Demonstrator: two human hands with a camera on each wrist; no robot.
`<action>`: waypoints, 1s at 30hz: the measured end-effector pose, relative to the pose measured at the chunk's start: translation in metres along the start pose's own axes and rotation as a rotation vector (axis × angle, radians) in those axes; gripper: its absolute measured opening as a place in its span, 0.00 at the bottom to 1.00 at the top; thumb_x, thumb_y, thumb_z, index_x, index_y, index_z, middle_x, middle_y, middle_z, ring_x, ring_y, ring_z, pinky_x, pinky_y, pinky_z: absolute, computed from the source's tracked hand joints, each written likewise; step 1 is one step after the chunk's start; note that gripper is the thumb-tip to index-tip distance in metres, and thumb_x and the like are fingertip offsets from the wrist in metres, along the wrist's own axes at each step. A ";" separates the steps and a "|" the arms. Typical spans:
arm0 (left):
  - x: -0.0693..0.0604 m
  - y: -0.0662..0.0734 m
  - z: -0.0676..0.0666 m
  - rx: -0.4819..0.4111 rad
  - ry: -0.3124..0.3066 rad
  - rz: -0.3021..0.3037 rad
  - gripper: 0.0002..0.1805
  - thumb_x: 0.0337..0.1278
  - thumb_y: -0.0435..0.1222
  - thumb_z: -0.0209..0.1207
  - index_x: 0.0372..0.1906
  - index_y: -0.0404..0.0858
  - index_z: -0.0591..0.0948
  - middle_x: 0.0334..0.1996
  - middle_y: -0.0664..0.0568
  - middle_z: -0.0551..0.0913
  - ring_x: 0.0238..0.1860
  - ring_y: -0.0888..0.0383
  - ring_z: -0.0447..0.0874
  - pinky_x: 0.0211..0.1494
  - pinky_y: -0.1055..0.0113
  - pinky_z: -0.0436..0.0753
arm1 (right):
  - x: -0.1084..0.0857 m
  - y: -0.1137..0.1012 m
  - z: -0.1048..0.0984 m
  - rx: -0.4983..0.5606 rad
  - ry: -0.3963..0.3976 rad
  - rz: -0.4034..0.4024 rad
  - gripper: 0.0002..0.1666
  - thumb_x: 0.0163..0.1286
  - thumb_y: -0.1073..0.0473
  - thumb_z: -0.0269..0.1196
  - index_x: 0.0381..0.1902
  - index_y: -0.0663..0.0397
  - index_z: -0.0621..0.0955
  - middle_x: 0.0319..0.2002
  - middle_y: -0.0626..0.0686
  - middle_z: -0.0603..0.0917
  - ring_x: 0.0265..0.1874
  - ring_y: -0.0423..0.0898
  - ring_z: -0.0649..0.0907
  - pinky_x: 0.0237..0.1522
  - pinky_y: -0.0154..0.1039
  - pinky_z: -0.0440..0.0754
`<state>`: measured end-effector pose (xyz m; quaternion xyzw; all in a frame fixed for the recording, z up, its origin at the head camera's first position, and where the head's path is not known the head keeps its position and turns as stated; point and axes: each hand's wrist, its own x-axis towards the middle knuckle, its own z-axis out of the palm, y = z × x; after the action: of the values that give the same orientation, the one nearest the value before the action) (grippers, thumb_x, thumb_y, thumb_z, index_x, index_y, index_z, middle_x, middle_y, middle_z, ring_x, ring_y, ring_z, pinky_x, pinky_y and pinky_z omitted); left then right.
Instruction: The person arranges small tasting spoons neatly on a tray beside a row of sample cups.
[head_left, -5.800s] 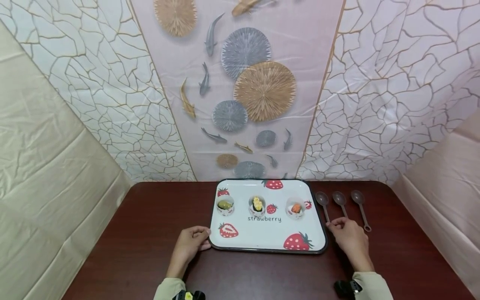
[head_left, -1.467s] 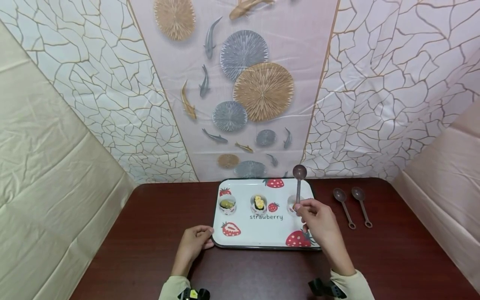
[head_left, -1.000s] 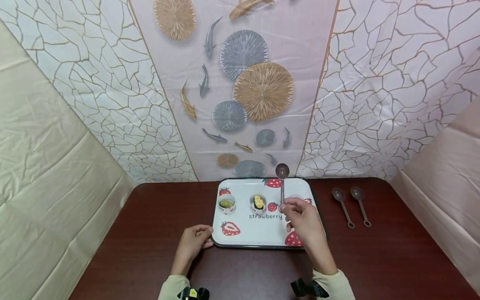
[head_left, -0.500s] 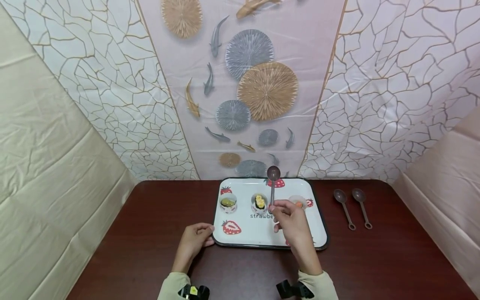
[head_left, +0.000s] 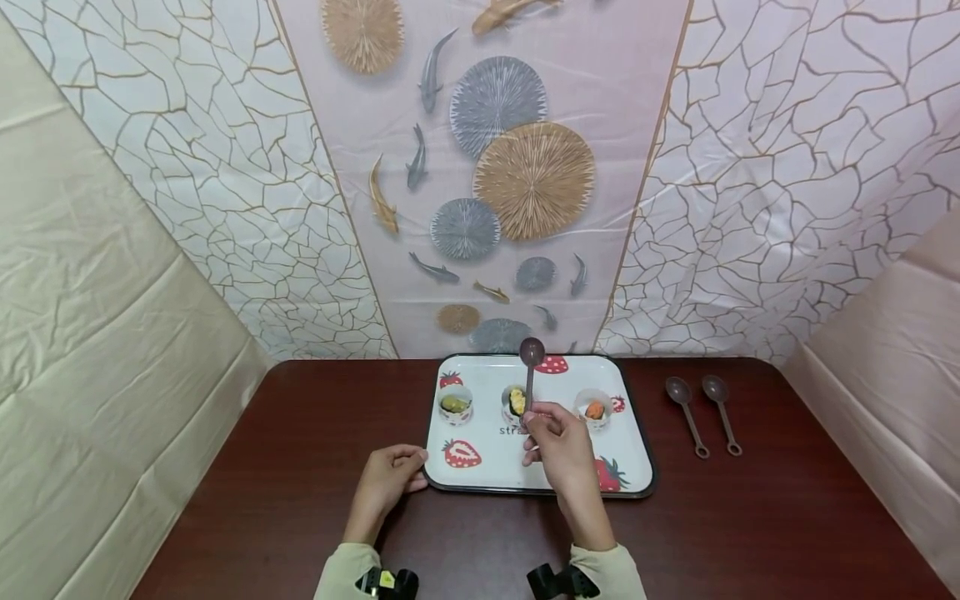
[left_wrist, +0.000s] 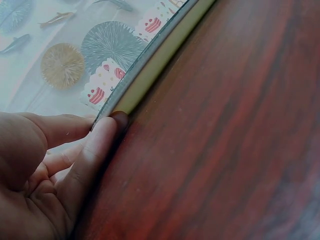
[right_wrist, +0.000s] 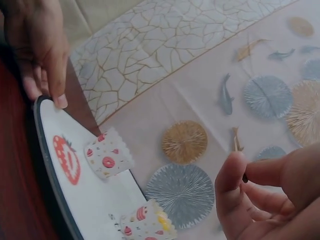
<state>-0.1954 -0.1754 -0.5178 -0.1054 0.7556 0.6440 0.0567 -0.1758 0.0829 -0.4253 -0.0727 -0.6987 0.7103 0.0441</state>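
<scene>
My left hand (head_left: 384,487) pinches the near-left corner of a white strawberry-print tray (head_left: 491,467) with a black rim; in the left wrist view, the thumb and a finger (left_wrist: 97,135) grip that rim. Between the thumb and fingers of my right hand (head_left: 566,457) is a brown spoon (head_left: 532,352), held upright over the tray, bowl up. Behind its handle stands the middle paper cup (head_left: 508,418), holding yellow-topped food with a dark wrap. The left cup (head_left: 455,417) contains green food, the right cup (head_left: 594,423) an orange piece. The spoon's handle end is hidden by my fingers.
Two more brown spoons (head_left: 687,417) lie side by side on the dark wooden table (head_left: 780,517), right of the tray. A patterned cloth backdrop (head_left: 510,275) rises directly behind the table, and beige cloth (head_left: 112,333) hangs at the sides.
My right hand has picked up the leftmost of the spoons from beside the tray, then carried it leftward past the right cup to the middle cup. My left hand stays at the tray corner.
</scene>
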 end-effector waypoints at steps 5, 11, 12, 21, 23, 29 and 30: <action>0.001 0.000 0.000 -0.003 0.002 -0.005 0.16 0.74 0.35 0.64 0.55 0.25 0.85 0.32 0.45 0.87 0.28 0.60 0.86 0.35 0.67 0.92 | -0.003 0.008 0.006 -0.035 0.036 -0.016 0.14 0.79 0.66 0.62 0.56 0.71 0.82 0.26 0.51 0.84 0.20 0.41 0.80 0.17 0.34 0.85; 0.002 0.002 -0.001 0.004 0.005 -0.001 0.16 0.74 0.36 0.64 0.55 0.25 0.85 0.32 0.45 0.87 0.28 0.60 0.87 0.35 0.67 0.92 | -0.001 0.020 0.017 -0.088 0.070 -0.041 0.11 0.78 0.65 0.63 0.50 0.70 0.84 0.26 0.54 0.84 0.18 0.42 0.81 0.18 0.39 0.87; 0.002 0.002 -0.001 0.007 0.006 -0.003 0.17 0.74 0.36 0.64 0.55 0.25 0.85 0.32 0.45 0.87 0.28 0.60 0.87 0.35 0.66 0.92 | -0.001 0.022 0.019 -0.104 0.074 -0.044 0.10 0.78 0.65 0.63 0.48 0.70 0.85 0.26 0.55 0.84 0.18 0.41 0.81 0.18 0.40 0.88; 0.001 -0.002 0.000 0.016 0.013 -0.007 0.16 0.74 0.35 0.64 0.55 0.25 0.85 0.33 0.45 0.88 0.27 0.60 0.87 0.35 0.66 0.92 | 0.001 0.040 0.038 -0.103 0.106 -0.032 0.08 0.77 0.69 0.61 0.42 0.68 0.86 0.29 0.65 0.85 0.18 0.44 0.83 0.18 0.39 0.88; 0.002 -0.002 0.000 0.014 0.014 -0.003 0.16 0.73 0.35 0.64 0.54 0.25 0.85 0.33 0.45 0.88 0.27 0.60 0.87 0.35 0.66 0.92 | 0.001 0.042 0.041 -0.081 0.098 -0.029 0.07 0.77 0.70 0.61 0.43 0.70 0.85 0.29 0.66 0.85 0.19 0.46 0.84 0.19 0.40 0.89; 0.004 -0.002 -0.001 -0.002 0.002 0.001 0.16 0.73 0.34 0.64 0.54 0.25 0.85 0.34 0.45 0.89 0.27 0.60 0.88 0.35 0.66 0.92 | 0.002 0.046 0.050 -0.043 0.084 -0.024 0.09 0.78 0.71 0.61 0.48 0.73 0.84 0.29 0.66 0.84 0.20 0.47 0.84 0.20 0.41 0.90; 0.004 -0.001 -0.001 -0.002 0.003 -0.002 0.16 0.73 0.34 0.64 0.54 0.25 0.85 0.34 0.45 0.89 0.27 0.60 0.88 0.35 0.65 0.92 | 0.003 0.046 0.052 -0.038 0.079 -0.023 0.09 0.77 0.71 0.61 0.48 0.74 0.84 0.29 0.66 0.84 0.20 0.46 0.84 0.21 0.40 0.90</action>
<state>-0.1985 -0.1771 -0.5198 -0.1072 0.7549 0.6446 0.0558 -0.1852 0.0315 -0.4707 -0.0935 -0.7107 0.6928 0.0787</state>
